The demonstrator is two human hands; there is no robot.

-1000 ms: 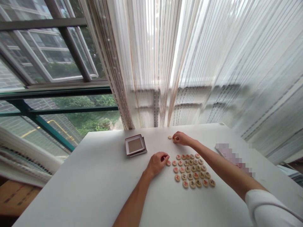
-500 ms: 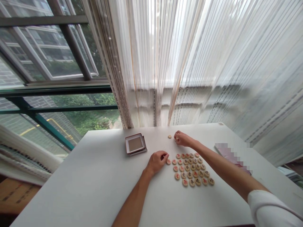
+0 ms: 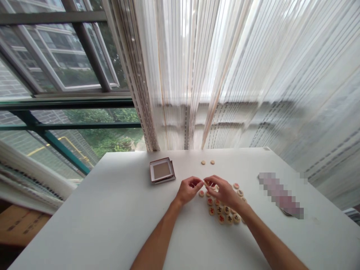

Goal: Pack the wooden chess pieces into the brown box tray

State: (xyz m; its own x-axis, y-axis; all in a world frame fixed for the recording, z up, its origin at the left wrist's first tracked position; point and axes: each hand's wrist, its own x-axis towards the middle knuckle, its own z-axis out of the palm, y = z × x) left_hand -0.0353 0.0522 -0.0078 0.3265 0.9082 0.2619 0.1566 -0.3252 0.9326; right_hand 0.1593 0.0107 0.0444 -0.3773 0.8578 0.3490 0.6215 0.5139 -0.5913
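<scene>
My left hand (image 3: pixel 189 189) is closed in a pinch above the left edge of a group of round wooden xiangqi pieces. My right hand (image 3: pixel 223 190) meets it fingertip to fingertip over the group. Between the fingertips of both hands is one xiangqi piece (image 3: pixel 206 183), tilted and partly hidden. Below, pieces with red and black characters lie in rough rows, such as a red-marked piece (image 3: pixel 212 211) and a black-marked piece (image 3: pixel 229 219). The right hand and forearm cover much of the group. Farther back lie two apart, a left piece (image 3: pixel 203 162) and a right piece (image 3: pixel 212 162).
A shallow open box (image 3: pixel 152 172) rests on the white table (image 3: pixel 112 210), left of the hands. A pixelated pinkish item (image 3: pixel 281 195) lies at the right. Sheer curtains (image 3: pixel 180 75) hang behind the far edge, with a window (image 3: pixel 78 67) at the left.
My right hand has come back from the far side to my left hand, leaving a second piece beside the first there. A piece now shows between both hands' fingertips. My left hand has barely moved.
</scene>
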